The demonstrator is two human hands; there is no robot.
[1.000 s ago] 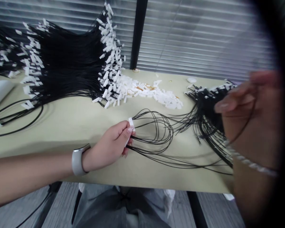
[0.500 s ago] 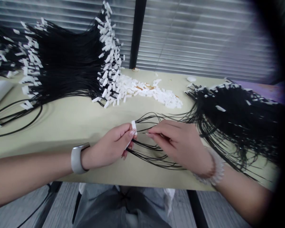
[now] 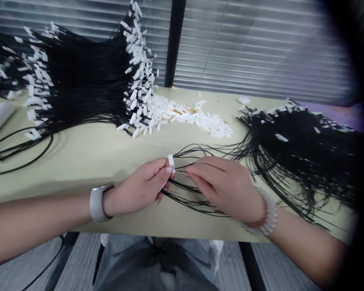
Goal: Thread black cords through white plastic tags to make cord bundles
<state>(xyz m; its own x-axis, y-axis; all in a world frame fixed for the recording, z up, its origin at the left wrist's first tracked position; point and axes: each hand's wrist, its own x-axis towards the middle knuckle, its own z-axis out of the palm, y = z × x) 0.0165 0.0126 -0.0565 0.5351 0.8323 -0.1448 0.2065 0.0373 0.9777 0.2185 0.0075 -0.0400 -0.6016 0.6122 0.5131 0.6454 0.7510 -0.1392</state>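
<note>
Drawn in from 3 o'clock since the earlier frame, the right hand [image 3: 223,190] now sits just beside the left hand [image 3: 136,188] near the middle of the tabletop [image 3: 79,161]. The left hand pinches a white plastic tag [image 3: 171,163] between thumb and fingers, with its thin black cords [image 3: 185,193] fanning out toward 3 o'clock. The right fingertips [image 3: 191,171] close narrowly on some of those cords, though how many is too fine to tell. A large tagged bundle [image 3: 85,81] stands at 10 o'clock, a second tagged bundle [image 3: 300,149] spreads at 3 o'clock, and loose white tags [image 3: 191,117] lie heaped at 12 o'clock. Most cords remain in those bundles, with only this small bunch in hand.
</note>
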